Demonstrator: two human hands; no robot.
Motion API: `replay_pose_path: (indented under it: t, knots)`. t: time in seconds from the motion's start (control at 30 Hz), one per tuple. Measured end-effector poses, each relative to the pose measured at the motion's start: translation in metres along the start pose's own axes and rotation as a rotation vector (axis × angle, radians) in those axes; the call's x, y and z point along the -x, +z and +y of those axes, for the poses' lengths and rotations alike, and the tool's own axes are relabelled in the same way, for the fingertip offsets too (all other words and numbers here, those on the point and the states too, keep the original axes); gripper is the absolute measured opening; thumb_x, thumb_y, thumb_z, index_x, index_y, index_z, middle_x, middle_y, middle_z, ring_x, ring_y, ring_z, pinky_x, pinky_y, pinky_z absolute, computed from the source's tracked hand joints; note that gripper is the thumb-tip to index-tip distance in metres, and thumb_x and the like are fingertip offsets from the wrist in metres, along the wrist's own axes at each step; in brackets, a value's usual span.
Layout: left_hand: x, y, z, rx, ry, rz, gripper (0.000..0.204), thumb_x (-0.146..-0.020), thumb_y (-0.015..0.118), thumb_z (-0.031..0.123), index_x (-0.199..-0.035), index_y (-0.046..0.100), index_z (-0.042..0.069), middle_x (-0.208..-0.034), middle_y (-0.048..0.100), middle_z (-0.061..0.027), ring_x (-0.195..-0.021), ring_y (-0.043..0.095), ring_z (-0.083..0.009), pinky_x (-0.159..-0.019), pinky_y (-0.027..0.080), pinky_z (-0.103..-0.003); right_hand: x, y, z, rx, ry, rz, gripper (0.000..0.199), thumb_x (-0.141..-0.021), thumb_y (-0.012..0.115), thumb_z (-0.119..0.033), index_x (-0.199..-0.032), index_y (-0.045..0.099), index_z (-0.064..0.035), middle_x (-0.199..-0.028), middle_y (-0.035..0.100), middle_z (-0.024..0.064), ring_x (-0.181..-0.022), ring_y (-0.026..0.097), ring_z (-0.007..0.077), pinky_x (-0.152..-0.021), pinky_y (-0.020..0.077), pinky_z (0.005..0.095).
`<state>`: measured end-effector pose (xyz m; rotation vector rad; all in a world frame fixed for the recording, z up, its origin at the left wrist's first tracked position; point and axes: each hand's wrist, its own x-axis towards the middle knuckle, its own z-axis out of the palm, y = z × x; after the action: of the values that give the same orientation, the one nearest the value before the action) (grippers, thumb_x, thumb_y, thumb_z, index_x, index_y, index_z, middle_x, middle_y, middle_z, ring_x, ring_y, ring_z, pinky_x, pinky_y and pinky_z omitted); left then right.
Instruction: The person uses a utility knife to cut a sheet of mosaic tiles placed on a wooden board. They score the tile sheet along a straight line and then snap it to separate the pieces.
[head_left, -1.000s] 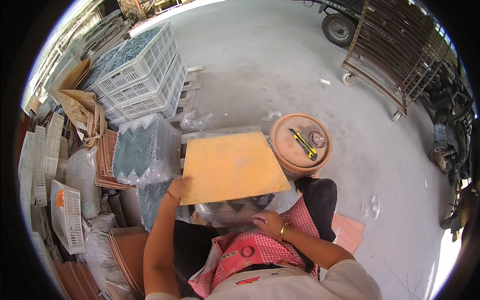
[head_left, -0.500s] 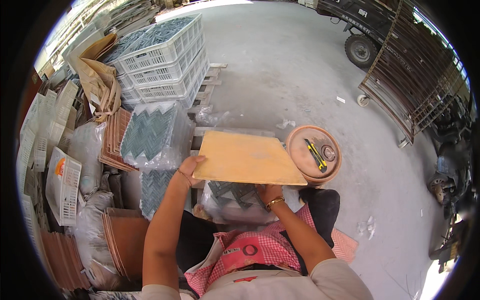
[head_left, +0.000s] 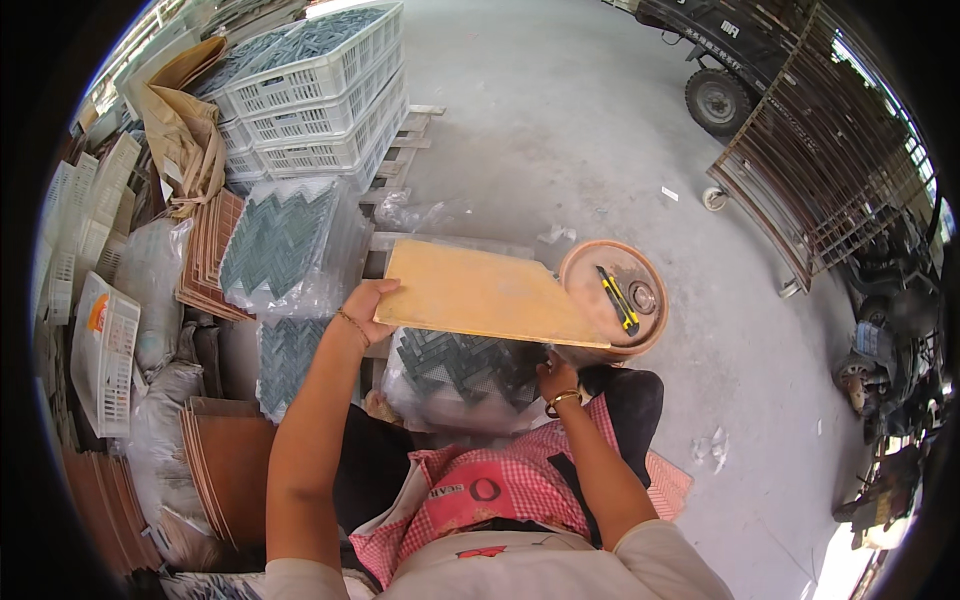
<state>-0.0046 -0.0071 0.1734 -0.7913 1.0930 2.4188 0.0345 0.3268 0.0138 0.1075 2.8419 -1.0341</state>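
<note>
A flat yellow board (head_left: 480, 290) is held tilted above a low stack in front of me. My left hand (head_left: 370, 304) grips its left edge, thumb on top. Below the board's near edge shows a dark green herringbone mosaic tile sheet (head_left: 462, 366) on the stack, with clear plastic film around its sides. My right hand (head_left: 557, 377) is closed just under the board's near right corner, by the right edge of the tile sheet. What its fingers pinch, if anything, is too small to make out. The board hides the far part of the stack.
A yellow-and-black utility knife (head_left: 620, 302) lies on a round brown lid (head_left: 590, 270) to the right. Film-wrapped mosaic stacks (head_left: 280, 240) stand at left, below white crates (head_left: 320, 90) of tile strips. A wheeled metal rack (head_left: 800, 150) and a vehicle wheel (head_left: 718, 101) are far right.
My right hand has come out from beneath the board, moving slightly right and nearer me. More of the tile sheet shows below the board, which my left hand still grips. The view has shifted a little.
</note>
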Motion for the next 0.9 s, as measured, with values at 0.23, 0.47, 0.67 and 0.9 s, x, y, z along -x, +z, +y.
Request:
replay_pose_path:
  t: [0.23, 0.47, 0.67, 0.9]
  knots:
    - [0.002, 0.003, 0.001, 0.014, 0.010, 0.009, 0.034, -0.086, 0.049, 0.015, -0.112, 0.046, -0.005, -0.109, 0.056, -0.0167, -0.097, 0.059, -0.0279, -0.089, 0.047, -0.038, 0.019, 0.008, -0.033, 0.084, 0.027, -0.096, 0.062, -0.076, 0.058, -0.031, -0.125, 0.040, 0.0032, -0.112, 0.054, 0.0264, -0.102, 0.054, 0.0387, -0.088, 0.0433, 0.0411]
    - [-0.004, 0.003, -0.001, 0.028, -0.002, -0.011, 0.033, -0.085, 0.050, 0.015, -0.112, 0.046, -0.005, -0.109, 0.056, -0.0165, -0.098, 0.058, -0.0284, -0.090, 0.046, -0.038, -0.012, 0.007, -0.011, -0.044, 0.177, -0.023, 0.047, -0.073, 0.064, -0.030, -0.109, 0.052, -0.0017, -0.097, 0.060, 0.0231, -0.093, 0.058, 0.0365, -0.079, 0.0463, 0.0398]
    - [0.003, 0.008, -0.001, 0.042, 0.013, 0.004, 0.033, -0.085, 0.049, 0.014, -0.112, 0.046, -0.004, -0.110, 0.055, -0.0165, -0.100, 0.057, -0.0282, -0.091, 0.046, -0.038, -0.044, -0.007, 0.005, -0.906, 0.752, -0.386, 0.020, -0.080, 0.065, -0.026, -0.089, 0.056, -0.0099, -0.074, 0.056, 0.0023, -0.077, 0.058, 0.0232, -0.066, 0.0472, 0.0411]
    - [0.003, 0.000, 0.002, 0.078, 0.011, 0.034, 0.033, -0.085, 0.049, 0.013, -0.113, 0.045, -0.005, -0.109, 0.055, -0.0166, -0.099, 0.057, -0.0280, -0.092, 0.045, -0.037, -0.033, 0.003, -0.020, -1.399, 0.656, -0.458, 0.038, -0.079, 0.066, -0.021, -0.111, 0.052, -0.0064, -0.104, 0.058, 0.0076, -0.097, 0.055, 0.0256, -0.081, 0.0470, 0.0434]
